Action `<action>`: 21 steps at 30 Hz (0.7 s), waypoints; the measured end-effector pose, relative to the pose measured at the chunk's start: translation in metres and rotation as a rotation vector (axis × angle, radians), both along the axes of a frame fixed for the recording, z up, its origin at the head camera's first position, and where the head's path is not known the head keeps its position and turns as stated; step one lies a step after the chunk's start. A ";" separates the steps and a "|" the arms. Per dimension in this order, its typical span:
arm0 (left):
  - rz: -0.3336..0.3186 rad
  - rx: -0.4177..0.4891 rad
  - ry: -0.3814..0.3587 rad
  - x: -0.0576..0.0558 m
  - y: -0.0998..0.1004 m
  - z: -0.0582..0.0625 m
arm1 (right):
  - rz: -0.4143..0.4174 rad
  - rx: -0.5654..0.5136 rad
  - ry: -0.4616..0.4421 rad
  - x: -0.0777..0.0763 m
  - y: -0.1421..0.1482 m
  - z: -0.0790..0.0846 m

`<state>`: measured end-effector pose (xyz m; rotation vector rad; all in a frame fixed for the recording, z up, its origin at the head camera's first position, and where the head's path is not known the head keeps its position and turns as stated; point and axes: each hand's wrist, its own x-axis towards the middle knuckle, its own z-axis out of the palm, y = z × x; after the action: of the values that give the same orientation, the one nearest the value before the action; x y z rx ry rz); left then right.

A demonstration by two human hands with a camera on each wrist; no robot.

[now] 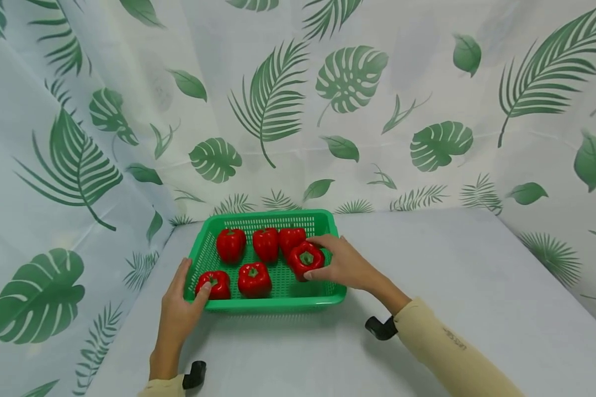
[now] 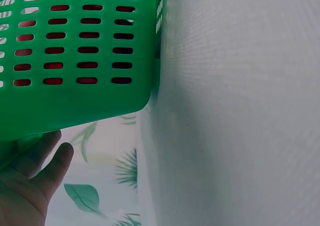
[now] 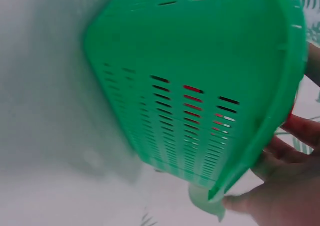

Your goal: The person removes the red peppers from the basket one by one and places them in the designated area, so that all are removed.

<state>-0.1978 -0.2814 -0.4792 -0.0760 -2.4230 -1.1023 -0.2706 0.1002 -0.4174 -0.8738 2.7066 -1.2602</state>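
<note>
A green plastic basket (image 1: 278,302) holds several red bell peppers. My right hand (image 1: 346,264) reaches over its right side and grips one bell pepper (image 1: 306,260) between thumb and fingers, stem side facing me. That pepper leans close against another bell pepper (image 1: 292,237) behind it. At the front left corner, my left hand (image 1: 179,314) holds the basket, thumb over the rim and fingers along the outer left side. Its thumb tip overlaps the front left bell pepper (image 1: 220,285). In the left wrist view, the fingers (image 2: 55,168) extend beside the slotted basket wall (image 2: 75,98).
Other bell peppers (image 1: 255,279) stand apart on the basket floor. The basket sits on a white-covered table (image 1: 427,264). Leaf-printed cloth (image 1: 278,110) rises behind and at both sides. Each wrist carries a black camera mount (image 1: 380,328).
</note>
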 end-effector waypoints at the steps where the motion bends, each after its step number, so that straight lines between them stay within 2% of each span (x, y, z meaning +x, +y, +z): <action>1: 0.000 0.004 -0.002 0.000 0.001 0.000 | -0.007 -0.015 0.003 0.001 0.001 0.002; 9: 0.012 0.009 -0.021 0.002 0.002 0.001 | -0.017 -0.212 -0.042 0.009 0.013 0.020; 15: 0.004 0.001 -0.008 0.004 0.002 0.002 | -0.061 -0.244 -0.036 0.017 0.028 0.027; 21: -0.007 0.008 -0.001 0.004 0.001 0.003 | -0.119 -0.230 -0.031 0.023 0.048 0.030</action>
<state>-0.1935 -0.2803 -0.4758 -0.0812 -2.4207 -1.1148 -0.2476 0.1486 -0.3875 -0.7110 2.6617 -1.6201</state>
